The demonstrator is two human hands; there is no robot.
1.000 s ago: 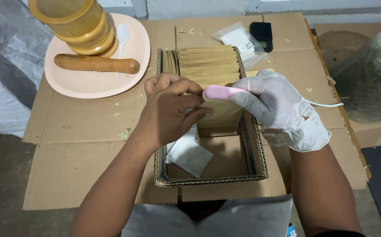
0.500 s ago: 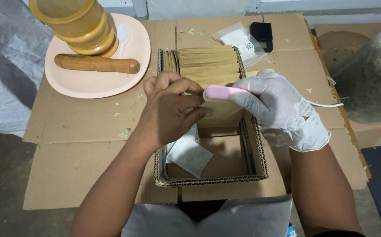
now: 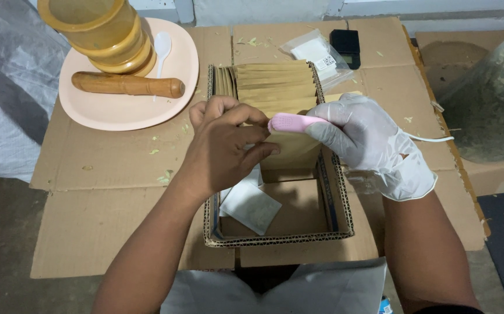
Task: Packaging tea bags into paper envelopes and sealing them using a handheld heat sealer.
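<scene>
Seen from above, two hands work over an open cardboard box (image 3: 336,224) that sits on flattened cardboard sheets (image 3: 106,192) on the floor. The bare left hand (image 3: 223,145) has its fingers curled, thumb and fingertips pinched on the top edge of a brown paper packet (image 3: 292,152) standing upright in the box. The right hand (image 3: 368,142), in a white glove, is closed around a pink handheld tool (image 3: 295,122) whose tip meets the left hand's fingers at the packet's top edge. A thin white cord (image 3: 429,138) runs from that hand to the right.

Behind the held packet, at the far end of the box, stands a row of brown paper packets (image 3: 275,87). On the box floor, nearer, lie small white sachets (image 3: 251,206).

Far left, a pale pink plate (image 3: 118,113) carries a wooden pestle (image 3: 127,85), a white plastic spoon (image 3: 162,45) and stacked yellow containers (image 3: 98,29). Beyond the box lie a clear bag of white sachets (image 3: 313,52) and a small black device (image 3: 345,45). At the right edge is a large clear bag of dried green herb (image 3: 490,104).
</scene>
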